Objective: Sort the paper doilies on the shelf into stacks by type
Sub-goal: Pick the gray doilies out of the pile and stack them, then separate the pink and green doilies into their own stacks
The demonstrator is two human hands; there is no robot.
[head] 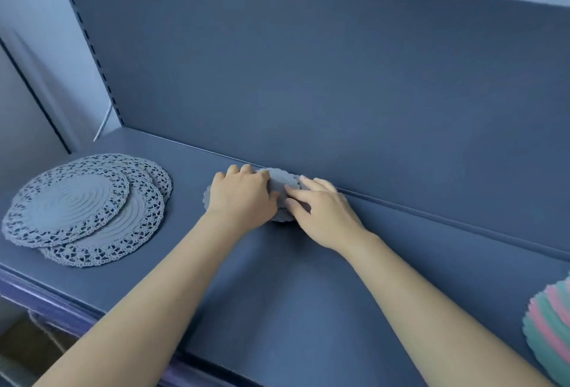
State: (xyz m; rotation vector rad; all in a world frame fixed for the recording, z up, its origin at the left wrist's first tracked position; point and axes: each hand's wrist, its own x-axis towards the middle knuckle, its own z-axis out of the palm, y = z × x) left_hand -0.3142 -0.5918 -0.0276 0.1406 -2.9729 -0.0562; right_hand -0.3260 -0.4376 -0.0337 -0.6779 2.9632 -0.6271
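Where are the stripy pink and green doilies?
In the head view, the striped doilies lie on the shelf at the lower right, partly cut off, right of the right forearm.
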